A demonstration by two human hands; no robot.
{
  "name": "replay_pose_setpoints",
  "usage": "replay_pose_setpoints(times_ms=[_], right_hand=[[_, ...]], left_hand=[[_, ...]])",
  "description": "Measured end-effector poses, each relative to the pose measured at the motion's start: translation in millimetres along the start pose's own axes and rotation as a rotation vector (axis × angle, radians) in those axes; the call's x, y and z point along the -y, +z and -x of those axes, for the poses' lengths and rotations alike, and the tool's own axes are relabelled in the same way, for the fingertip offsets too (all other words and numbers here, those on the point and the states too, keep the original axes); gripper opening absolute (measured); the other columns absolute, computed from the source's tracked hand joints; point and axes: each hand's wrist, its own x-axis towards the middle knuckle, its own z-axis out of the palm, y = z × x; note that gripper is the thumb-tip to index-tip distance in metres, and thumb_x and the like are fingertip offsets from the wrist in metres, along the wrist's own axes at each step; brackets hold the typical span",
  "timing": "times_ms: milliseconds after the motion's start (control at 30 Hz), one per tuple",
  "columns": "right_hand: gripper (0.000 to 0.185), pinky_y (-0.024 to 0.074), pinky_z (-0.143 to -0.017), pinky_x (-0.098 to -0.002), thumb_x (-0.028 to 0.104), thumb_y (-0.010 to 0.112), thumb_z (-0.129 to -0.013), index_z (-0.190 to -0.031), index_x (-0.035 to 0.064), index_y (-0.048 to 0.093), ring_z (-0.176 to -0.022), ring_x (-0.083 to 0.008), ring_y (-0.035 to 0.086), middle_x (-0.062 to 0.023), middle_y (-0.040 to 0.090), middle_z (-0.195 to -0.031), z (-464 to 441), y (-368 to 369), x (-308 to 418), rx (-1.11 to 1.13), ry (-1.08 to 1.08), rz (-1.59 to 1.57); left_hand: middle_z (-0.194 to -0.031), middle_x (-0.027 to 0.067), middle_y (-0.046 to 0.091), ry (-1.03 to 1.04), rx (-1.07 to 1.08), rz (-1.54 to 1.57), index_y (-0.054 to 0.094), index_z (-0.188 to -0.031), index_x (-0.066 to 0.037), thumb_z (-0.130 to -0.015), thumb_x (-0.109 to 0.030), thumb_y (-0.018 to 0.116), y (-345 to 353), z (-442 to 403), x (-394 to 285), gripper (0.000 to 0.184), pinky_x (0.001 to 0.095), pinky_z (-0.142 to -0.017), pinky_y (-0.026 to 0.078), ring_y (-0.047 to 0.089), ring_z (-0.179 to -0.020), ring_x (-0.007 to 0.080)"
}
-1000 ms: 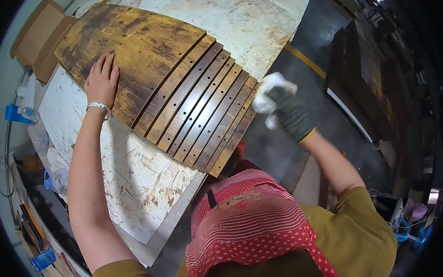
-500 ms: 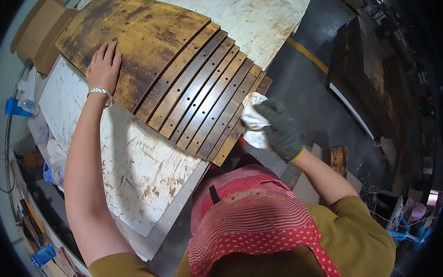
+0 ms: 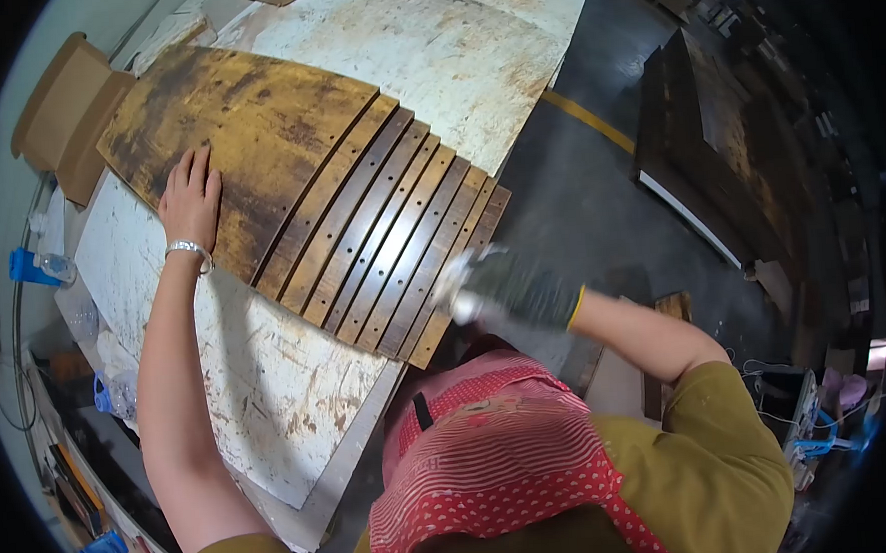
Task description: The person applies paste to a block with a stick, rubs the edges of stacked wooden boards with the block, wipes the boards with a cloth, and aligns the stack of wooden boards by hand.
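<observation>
A stack of stained wooden boards lies fanned out, with stepped curved edges and small dark holes along the strips. My left hand, bare with a silver bracelet at the wrist, rests flat on the top board near its left edge. Its fingers are stretched out. My right hand wears a dark glove with a yellow cuff and grips a white cloth. Motion smears both glove and cloth. They are at the lower right end of the stack, by the outermost strips; whether the cloth touches wood I cannot tell.
The boards lie on a paint-marked white table. An open cardboard box is beyond their left end. To the right, a large dark wooden stack stands on the grey floor, past a yellow line. Blue-topped bottles are at far left.
My right hand has swept left and slightly down with the cloth, onto the strip ends. My left hand stays on the top board. The whole view has shifted a little.
</observation>
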Motion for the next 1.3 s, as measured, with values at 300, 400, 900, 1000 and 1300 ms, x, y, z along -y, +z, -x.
replay_pose_setpoints(times_ms=[300, 400, 900, 1000, 1300], right_hand=[[0.054, 0.0432, -0.09, -0.0404, 0.019, 0.065, -0.068, -0.119, 0.007, 0.055, -0.109, -0.0308, 0.053, -0.0134, 0.052, -0.121, 9.8, -84.5, -16.9, -0.12, -0.213, 1.208], [0.042, 0.0429, -0.092, -0.0409, 0.019, 0.054, -0.08, -0.121, 0.0102, 0.054, -0.112, -0.0271, 0.053, -0.0095, 0.055, -0.12, 8.8, -55.2, -47.3, -0.026, -0.386, 0.975], [0.067, 0.0314, -0.103, -0.0456, 0.038, 0.062, -0.077, -0.133, 0.0071, 0.041, -0.128, -0.0367, 0.035, -0.018, 0.039, -0.138, -164.4, -249.3, 12.4, -0.173, 0.093, 1.32], [0.062, 0.0279, -0.107, -0.0384, 0.046, 0.054, -0.087, -0.133, 0.0063, 0.042, -0.127, -0.0329, 0.039, -0.0191, 0.042, -0.136, -215.5, -221.0, 7.5, -0.05, -0.176, 0.741], [0.09, 0.0353, -0.101, -0.034, 0.052, 0.063, -0.078, -0.143, 0.0042, 0.024, -0.123, -0.0236, 0.041, -0.0148, 0.043, -0.135, -354.2, -87.8, -3.0, 0.318, 0.095, -0.362]], left_hand=[[-0.145, 0.0053, 0.032, -0.006, 0.021, 0.0, 0.036, -0.139, -0.022, -0.095, -0.041, 0.032, -7.3, 1.5, -4.7, 0.048, 0.0433, -0.108, 0.022, 0.029, -0.133, 0.0246], [-0.145, 0.0061, 0.031, -0.012, 0.05, 0.009, 0.037, -0.138, -0.019, -0.095, -0.039, 0.031, -10.4, 3.7, -7.6, 0.048, 0.0434, -0.109, 0.021, 0.028, -0.134, 0.0251], [-0.142, 0.0097, 0.034, -0.114, -0.116, -0.047, 0.043, -0.132, -0.015, -0.089, -0.033, 0.048, -15.8, 13.3, -17.7, 0.047, 0.0492, -0.103, 0.024, 0.029, -0.131, 0.0309], [-0.145, 0.0185, 0.026, -0.342, -0.23, 0.142, 0.03, -0.14, -0.012, -0.086, -0.032, 0.055, -10.0, 28.6, -16.4, 0.062, 0.0441, -0.107, 0.023, 0.025, -0.134, 0.0327], [-0.141, 0.0146, 0.037, -0.883, -0.076, 1.254, 0.022, -0.142, -0.003, -0.087, -0.044, 0.056, -3.8, 75.1, -43.8, 0.076, 0.0335, -0.106, 0.027, 0.034, -0.13, 0.0242]])
